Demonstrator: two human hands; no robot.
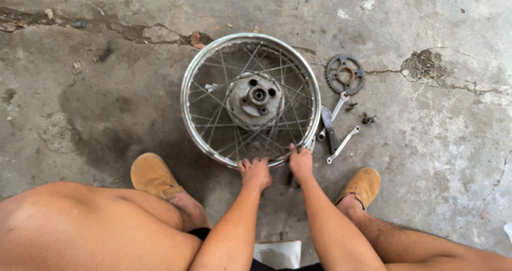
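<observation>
A spoked metal wheel rim (198, 63) with a grey hub (255, 100) lies flat on the concrete floor in front of me. My left hand (256, 173) rests on the near edge of the rim, fingers curled over it. My right hand (301, 162) sits just to its right, gripping the same near edge, thumb up against the spokes. Whether a small tool is in either hand cannot be seen.
A toothed sprocket (345, 74) lies right of the wheel. Two wrenches (342, 144) and a dark flat tool (328, 127) lie beside the rim, with small bolts (368, 119) nearby. My tan shoes (152, 175) (364, 185) flank my arms. The floor is cracked.
</observation>
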